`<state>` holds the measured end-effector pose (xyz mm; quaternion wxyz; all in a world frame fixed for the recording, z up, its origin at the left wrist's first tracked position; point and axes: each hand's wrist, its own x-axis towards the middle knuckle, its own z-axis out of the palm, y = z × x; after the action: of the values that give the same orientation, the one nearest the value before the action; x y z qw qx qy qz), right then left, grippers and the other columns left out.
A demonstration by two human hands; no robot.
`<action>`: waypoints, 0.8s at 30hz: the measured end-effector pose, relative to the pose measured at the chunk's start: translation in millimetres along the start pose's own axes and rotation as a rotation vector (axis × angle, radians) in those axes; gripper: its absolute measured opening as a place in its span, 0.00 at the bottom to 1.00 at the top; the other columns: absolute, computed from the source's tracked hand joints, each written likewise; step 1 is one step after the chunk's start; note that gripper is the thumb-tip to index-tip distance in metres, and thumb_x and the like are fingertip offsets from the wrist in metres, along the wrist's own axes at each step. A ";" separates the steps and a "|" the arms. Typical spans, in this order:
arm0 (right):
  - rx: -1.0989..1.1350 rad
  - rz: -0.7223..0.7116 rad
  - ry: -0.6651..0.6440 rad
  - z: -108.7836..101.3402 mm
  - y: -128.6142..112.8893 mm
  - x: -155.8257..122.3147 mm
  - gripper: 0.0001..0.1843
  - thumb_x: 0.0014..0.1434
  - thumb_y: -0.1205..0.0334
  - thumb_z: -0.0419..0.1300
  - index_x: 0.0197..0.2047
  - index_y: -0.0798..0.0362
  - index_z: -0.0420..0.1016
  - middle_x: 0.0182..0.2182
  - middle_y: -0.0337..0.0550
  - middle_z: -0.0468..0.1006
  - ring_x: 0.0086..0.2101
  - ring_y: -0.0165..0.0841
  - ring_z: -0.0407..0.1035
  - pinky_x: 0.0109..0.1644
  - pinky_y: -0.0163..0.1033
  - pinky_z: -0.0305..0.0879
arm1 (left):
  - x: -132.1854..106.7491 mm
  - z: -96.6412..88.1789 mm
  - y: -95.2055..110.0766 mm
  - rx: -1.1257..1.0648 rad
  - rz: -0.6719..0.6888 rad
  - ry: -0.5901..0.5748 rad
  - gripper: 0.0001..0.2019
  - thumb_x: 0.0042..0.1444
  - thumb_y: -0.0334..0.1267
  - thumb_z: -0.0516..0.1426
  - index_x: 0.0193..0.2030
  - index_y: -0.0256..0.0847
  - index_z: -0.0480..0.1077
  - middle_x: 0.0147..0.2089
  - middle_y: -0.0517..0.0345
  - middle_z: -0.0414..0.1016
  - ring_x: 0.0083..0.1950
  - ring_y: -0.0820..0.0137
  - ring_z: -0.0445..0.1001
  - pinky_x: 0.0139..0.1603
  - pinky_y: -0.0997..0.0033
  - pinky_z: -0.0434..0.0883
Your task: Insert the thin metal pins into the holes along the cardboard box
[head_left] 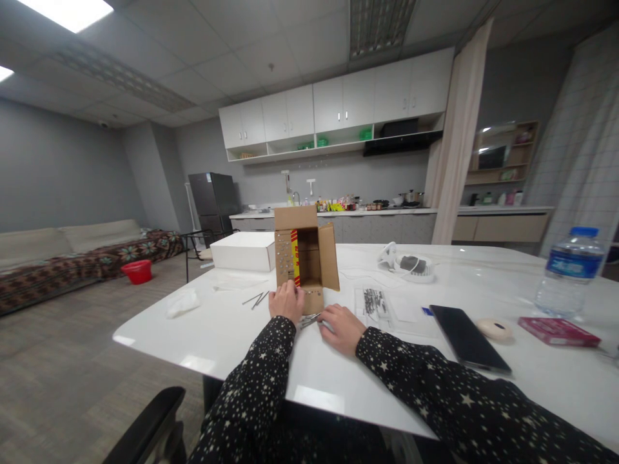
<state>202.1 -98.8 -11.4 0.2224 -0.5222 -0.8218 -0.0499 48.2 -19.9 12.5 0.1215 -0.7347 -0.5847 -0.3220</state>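
A cardboard box [329,258] stands on the table with its flaps spread and its opening towards me. Small shiny pieces dot its left flap [284,254], beside a yellow and red strip. My left hand [287,301] is at the bottom of that flap, its fingers curled together, and what they grip is hidden. Low and to the right, my right hand [342,328] rests on the table with bent fingers at a small heap of thin metal pieces [309,319]. Whether it pinches one is too small to see. Several metal rods [260,300] lie left of my left hand.
Behind the box's left side is a white box [243,250]. To the right are a clear tray of dark small parts [374,303], a coiled white cable [411,267], a phone [467,336], a pink box [558,332] and a water bottle [570,274]. Crumpled white plastic [182,303] lies left.
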 end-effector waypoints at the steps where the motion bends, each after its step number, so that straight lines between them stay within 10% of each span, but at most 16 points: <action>1: -0.001 0.001 -0.001 0.0 0.1 -0.1 0.08 0.59 0.66 0.53 0.40 0.54 0.72 0.38 0.43 0.73 0.42 0.34 0.64 0.46 0.38 0.55 | 0.6 0.7 -0.8 -0.008 -0.002 0.011 0.09 0.61 0.40 0.46 0.36 0.41 0.65 0.39 0.53 0.75 0.44 0.63 0.71 0.45 0.63 0.58; 11: 0.003 0.014 0.002 1.0 0.5 0.6 0.09 0.59 0.65 0.53 0.40 0.54 0.73 0.38 0.44 0.73 0.42 0.34 0.64 0.46 0.38 0.55 | 2.7 10.0 -8.4 -0.172 0.081 0.153 0.12 0.64 0.41 0.44 0.33 0.42 0.62 0.30 0.57 0.74 0.36 0.66 0.73 0.43 0.66 0.60; 24: 0.005 0.010 -0.024 0.1 0.7 1.7 0.11 0.59 0.64 0.53 0.43 0.54 0.74 0.40 0.45 0.73 0.44 0.35 0.64 0.49 0.39 0.55 | -6.6 11.3 1.0 -0.243 0.402 -0.189 0.10 0.65 0.42 0.43 0.36 0.43 0.60 0.33 0.57 0.74 0.35 0.67 0.74 0.35 0.71 0.64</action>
<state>202.1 -97.0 -10.9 0.2140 -0.5263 -0.8219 -0.0406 52.1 -19.0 0.1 0.0389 -0.8721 -0.3928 -0.2893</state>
